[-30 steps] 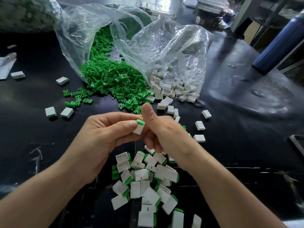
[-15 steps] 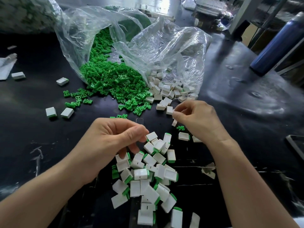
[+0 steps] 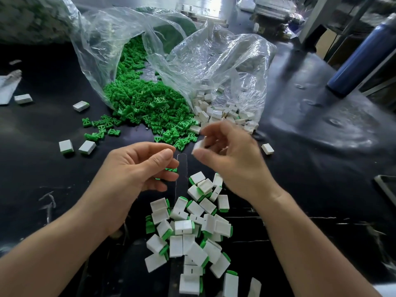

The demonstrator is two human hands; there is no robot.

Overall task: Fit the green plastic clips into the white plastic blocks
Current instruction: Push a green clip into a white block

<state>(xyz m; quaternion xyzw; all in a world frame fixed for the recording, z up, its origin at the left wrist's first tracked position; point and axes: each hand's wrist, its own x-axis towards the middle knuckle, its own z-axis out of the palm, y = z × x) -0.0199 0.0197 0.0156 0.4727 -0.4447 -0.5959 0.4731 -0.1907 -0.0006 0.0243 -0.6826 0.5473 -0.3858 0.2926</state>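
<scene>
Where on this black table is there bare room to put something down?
Bare table: right of the right hand, between the lone white block and the blue bottle, and left of the left forearm. Crowded: green clips heap, finished blocks between the forearms.

Left grip (image 3: 137, 170), right grip (image 3: 233, 161) and forearms (image 3: 64, 243) are bare.

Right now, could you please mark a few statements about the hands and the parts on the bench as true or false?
1. The right hand pinches a white block. True.
2. The left hand holds nothing. False: a green clip sits between its fingers.
3. The loose green clips spill from a cardboard box. False: they spill from a clear plastic bag.
4. Assembled blocks lie piled between the forearms. True.
</scene>
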